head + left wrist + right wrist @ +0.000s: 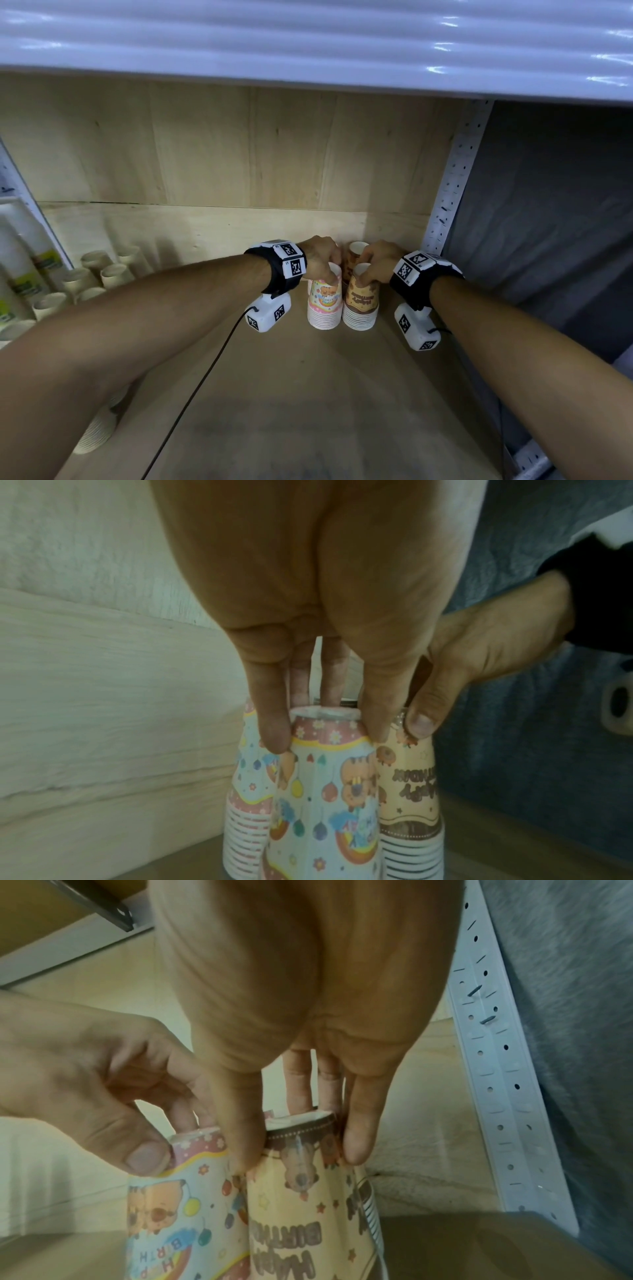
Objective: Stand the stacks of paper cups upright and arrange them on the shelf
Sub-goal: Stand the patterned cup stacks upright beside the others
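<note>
Two stacks of printed paper cups stand rim-down, side by side, at the back right of the wooden shelf [308,404]. My left hand [330,270] pinches the top of the pink-and-white stack [325,305]; in the left wrist view its fingers [274,731] clamp the top cup's base [325,791]. My right hand [364,275] grips the top of the brown stack [361,303], its fingertips [356,1148] around the dark band of that stack [301,1204]. Behind them stands another brown stack [356,253], and a second pink stack [246,791] is partly hidden.
Plain beige cup stacks [102,274] stand at the left, and one beige stack [96,435] lies under my left forearm. Wrapped cup packs [20,267] are at the far left. A perforated metal post [452,178] and grey cloth [548,222] bound the right; an upper shelf [308,44] overhangs.
</note>
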The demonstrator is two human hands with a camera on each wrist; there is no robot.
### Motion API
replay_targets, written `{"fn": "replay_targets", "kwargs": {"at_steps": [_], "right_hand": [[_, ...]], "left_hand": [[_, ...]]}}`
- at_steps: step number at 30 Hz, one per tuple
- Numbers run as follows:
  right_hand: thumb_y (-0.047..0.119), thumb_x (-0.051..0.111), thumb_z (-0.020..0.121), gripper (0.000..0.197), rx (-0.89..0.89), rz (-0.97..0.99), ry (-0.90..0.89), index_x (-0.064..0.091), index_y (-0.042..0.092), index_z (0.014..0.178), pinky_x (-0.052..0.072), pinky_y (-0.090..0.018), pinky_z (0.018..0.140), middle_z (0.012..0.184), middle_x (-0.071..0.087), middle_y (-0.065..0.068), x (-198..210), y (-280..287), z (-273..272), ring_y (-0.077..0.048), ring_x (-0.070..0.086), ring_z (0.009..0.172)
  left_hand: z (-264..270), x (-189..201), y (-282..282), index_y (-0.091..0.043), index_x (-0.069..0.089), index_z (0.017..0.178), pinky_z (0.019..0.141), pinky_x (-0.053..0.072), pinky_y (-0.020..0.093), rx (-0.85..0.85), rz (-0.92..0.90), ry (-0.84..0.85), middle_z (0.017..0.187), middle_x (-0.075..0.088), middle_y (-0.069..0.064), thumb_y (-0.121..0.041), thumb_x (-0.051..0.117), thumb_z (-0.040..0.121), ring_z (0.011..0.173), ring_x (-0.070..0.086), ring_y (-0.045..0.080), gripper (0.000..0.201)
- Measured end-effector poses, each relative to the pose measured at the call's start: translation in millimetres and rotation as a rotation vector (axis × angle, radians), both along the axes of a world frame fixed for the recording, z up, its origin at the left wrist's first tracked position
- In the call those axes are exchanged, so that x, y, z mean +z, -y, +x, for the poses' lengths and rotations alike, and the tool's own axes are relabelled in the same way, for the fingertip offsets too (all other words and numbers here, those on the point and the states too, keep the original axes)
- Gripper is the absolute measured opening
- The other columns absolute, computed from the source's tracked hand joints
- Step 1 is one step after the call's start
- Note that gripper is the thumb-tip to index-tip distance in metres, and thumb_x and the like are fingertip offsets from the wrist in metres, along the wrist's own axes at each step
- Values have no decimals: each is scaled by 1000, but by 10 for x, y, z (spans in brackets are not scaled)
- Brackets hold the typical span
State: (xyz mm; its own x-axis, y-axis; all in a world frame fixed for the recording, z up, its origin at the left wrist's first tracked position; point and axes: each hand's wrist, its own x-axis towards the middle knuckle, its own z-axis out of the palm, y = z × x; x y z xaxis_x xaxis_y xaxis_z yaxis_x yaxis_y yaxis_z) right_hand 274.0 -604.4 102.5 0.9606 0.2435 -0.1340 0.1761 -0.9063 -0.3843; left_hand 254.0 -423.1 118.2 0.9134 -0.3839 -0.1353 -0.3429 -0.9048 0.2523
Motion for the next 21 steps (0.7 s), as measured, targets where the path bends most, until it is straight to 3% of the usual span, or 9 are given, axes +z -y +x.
{"fn": "replay_targets", "kwargs": {"at_steps": [4,9,11,14,18,21], "right_hand": [[26,87,65,41,-6,-17,-5,71,16,101,55,-34,83,100,67,0,20,-14,-16,-20,64,92],[27,86,65,46,-2,-64,11,68,17,107,54,-36,88,107,64,-1,48,-47,-34,-22,62,98],[27,86,65,46,-4,-84,19,68,16,106,54,-36,87,108,63,-2,56,-66,-54,-22,61,97],[30,84,66,39,-7,-116,34,68,14,98,54,-38,85,104,63,-4,76,-116,-92,-23,61,94],[46,72,65,36,11,-159,232,65,17,84,51,-32,75,93,62,-4,275,-316,-189,-24,62,87],[40,74,75,33,20,-91,281,64,18,98,46,-29,75,97,57,-1,466,-607,-252,-21,57,88]], "left_hand": [[-29,9,-19,-15,64,121,80,51,31,7,-6,-5,116,63,5,-33,75,82,104,61,24,44],[-120,146,-135,-17,55,134,96,48,35,36,1,11,132,54,4,-39,71,85,118,55,25,57],[-160,231,-222,-20,53,136,91,46,31,57,9,8,134,50,2,-40,72,84,120,52,23,59],[-236,373,-410,-23,55,133,85,42,28,85,26,-3,124,48,-3,-42,73,83,117,51,19,57],[-377,582,-732,-25,59,129,91,46,29,127,102,-7,112,47,-8,-46,73,81,109,54,17,55],[-486,736,-1034,-27,61,124,92,53,35,184,130,-32,106,59,-6,-48,77,75,103,64,24,55]]}}
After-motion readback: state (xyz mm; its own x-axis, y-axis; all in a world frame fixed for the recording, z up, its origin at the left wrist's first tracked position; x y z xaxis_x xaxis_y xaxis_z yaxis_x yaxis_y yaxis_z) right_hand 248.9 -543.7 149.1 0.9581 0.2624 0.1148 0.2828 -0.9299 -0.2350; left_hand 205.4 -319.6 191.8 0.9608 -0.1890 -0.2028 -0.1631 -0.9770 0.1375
